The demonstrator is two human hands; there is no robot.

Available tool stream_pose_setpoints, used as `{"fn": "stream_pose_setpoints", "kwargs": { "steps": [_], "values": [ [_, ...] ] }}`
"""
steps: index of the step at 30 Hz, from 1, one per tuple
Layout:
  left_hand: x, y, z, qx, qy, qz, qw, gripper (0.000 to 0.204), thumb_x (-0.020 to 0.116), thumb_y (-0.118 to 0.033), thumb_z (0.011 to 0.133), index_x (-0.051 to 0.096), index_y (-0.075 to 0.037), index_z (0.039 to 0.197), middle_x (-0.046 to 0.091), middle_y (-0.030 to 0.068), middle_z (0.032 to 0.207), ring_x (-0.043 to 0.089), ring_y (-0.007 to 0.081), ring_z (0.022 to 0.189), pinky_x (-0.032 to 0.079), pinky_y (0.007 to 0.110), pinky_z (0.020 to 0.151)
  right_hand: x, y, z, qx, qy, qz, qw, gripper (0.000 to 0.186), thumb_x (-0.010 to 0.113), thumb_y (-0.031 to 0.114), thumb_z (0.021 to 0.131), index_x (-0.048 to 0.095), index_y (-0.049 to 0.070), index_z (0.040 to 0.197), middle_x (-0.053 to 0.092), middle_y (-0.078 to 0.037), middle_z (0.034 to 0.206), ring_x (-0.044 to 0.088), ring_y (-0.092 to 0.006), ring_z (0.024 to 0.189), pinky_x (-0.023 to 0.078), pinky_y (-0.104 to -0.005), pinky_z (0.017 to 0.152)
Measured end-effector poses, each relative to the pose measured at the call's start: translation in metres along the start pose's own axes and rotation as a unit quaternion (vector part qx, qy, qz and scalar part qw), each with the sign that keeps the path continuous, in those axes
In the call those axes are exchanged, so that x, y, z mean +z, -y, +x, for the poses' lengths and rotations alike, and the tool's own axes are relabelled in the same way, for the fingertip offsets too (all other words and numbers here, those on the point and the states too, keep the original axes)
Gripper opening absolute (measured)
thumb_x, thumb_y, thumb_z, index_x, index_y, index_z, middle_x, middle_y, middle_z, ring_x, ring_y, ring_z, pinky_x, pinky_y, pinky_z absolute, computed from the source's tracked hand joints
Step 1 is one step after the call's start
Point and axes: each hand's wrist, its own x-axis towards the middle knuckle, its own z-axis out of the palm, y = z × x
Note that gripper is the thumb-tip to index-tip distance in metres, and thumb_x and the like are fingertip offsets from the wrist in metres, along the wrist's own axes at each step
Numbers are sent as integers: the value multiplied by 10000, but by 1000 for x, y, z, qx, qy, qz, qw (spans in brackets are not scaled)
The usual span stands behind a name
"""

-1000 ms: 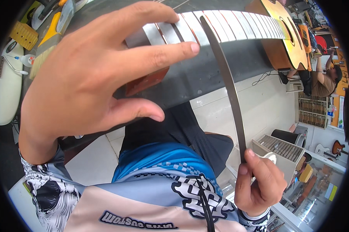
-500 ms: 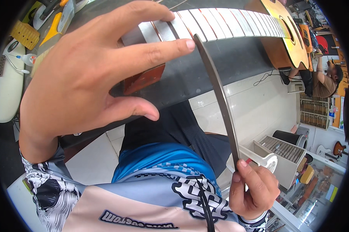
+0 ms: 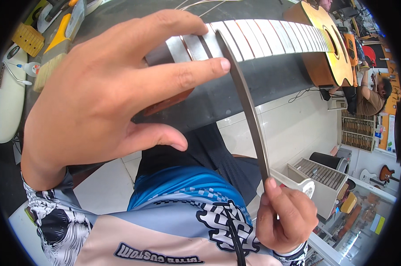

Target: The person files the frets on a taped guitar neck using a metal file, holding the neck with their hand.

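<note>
Right grip [image 3: 289,217]: thumb and forefinger pinching the lower end of a long dark metal bar [image 3: 248,108], the other fingers curled in.
Metal bar: slanting up and leftward, its far end lying over the pale-striped guitar neck [image 3: 260,39]; half a second ago that tip was only at the neck's near edge, and now it reaches most of the way across.
Left grip [image 3: 94,93]: fingers spread, thumb well apart; one fingertip rests on the neck, the next meets the bar's side. This pose matches the earlier frame.
View: shifted slightly, so neck and guitar sit lower than before.
Guitar: neck running rightward to the yellow-topped body [image 3: 342,71], which has brown sides.
Under the left hand: a reddish-brown wooden piece [image 3: 169,103], mostly covered.
Surface [image 3: 284,71]: dark grey, lightly marked, with thin pale strands [image 3: 213,5] at the far edge.
Left end: a yellow-handled brush [image 3: 60,40], a yellow drilled block [image 3: 27,37], a small white bottle [image 3: 31,68] and a white guitar body [image 3: 7,106].
Floor [image 3: 293,119]: glossy pale tiles.
Room: a slatted box [image 3: 318,177], a filled rack [image 3: 358,128], a glass case [image 3: 364,217], and a person in a brown top [image 3: 371,99] at far right.
</note>
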Motion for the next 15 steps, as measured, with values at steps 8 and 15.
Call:
{"fn": "stream_pose_setpoints", "kwargs": {
  "steps": [8,15],
  "values": [
    [4,0,-3,-20,-8,-38,999,772,714,-660,716,717,-160,1304,583,157,1371,627,231,788,530,331,648,22,0,82,-47,-15,16,999,462,667,-183,761,734,-19,1187,652,-103,667,588,-132,536,434,-228,536],
    [7,3,-1,-9,-23,-45,999,751,714,-646,725,721,-159,1296,579,156,1371,615,221,753,523,323,639,6,4,65,-8,29,-4,1000,445,669,-166,768,740,-8,1179,668,-117,687,614,-149,568,446,-235,554]
  ]
}}
